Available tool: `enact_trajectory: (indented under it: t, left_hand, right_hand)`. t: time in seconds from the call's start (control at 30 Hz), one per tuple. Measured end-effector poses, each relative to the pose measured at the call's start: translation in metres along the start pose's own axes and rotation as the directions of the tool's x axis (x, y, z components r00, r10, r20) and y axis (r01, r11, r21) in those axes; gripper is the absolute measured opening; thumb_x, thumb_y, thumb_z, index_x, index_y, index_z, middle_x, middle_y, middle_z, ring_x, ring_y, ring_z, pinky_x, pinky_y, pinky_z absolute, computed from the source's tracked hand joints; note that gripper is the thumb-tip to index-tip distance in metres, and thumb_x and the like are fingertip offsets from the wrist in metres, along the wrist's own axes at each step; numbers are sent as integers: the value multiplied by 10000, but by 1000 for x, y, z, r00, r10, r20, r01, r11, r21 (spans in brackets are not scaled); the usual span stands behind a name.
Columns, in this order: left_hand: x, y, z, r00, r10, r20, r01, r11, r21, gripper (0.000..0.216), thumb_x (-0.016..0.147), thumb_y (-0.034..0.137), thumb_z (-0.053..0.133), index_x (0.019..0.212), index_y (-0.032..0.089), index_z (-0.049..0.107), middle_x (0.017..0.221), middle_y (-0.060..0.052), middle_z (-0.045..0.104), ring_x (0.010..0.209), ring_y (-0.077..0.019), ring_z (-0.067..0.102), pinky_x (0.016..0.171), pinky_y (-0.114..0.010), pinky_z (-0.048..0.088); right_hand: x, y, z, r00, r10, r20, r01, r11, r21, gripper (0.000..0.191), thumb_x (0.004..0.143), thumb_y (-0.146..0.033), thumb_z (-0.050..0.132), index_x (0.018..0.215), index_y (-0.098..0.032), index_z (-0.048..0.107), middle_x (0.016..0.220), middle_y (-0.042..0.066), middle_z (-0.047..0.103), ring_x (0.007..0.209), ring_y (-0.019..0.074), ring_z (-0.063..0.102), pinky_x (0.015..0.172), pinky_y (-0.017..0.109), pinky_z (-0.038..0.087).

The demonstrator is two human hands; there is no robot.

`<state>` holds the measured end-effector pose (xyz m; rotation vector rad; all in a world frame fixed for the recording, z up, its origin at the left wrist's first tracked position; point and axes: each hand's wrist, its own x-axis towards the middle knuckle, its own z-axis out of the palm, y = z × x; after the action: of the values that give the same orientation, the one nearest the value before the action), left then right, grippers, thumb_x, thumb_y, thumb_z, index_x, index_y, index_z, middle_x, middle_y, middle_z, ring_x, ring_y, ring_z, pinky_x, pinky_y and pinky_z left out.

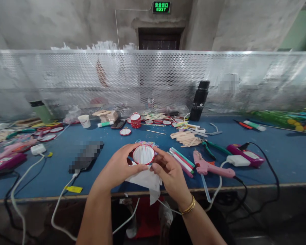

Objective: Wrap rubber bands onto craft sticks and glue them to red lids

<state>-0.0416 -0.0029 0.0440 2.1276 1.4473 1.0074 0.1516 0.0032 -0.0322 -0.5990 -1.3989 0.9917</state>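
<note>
Head camera: at a blue worktable (pixel 290 149), we hold a red-rimmed disc (pixel 143 154) near the front edge — our left hand (pixel 117 166) curled around its left side, our right hand (pixel 172 170) half closed, fingers at its right rim. A white sheet (pixel 145 180) hangs below the disc, while a heap of small coloured pieces (pixel 141 142) sits partly hidden behind it. Markers (pixel 181 162) and a pink glue gun (pixel 211 167) crowd our right, with green-handled pliers (pixel 209 150) and wooden sticks (pixel 186 139) beyond; a dark phone (pixel 87 157) lies at left. Farther back stand a disc stack (pixel 135 121) and a black bottle (pixel 200 102).
</note>
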Motion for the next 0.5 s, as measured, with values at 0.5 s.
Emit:
enact_trajectory:
  t: [0.5]
  left_hand:
    - [1,0,2,996,93,7,-92,994,-53,667,764,380,857,1361,253,589,1377,-96,679,1198,-312,671,1029,-468,549]
  right_hand:
    - [1,3,2,999,1,-48,-1,1000,-7,464,856,-298,774,1303,-228,668,885,24,726,775,166,691,710,301,590]
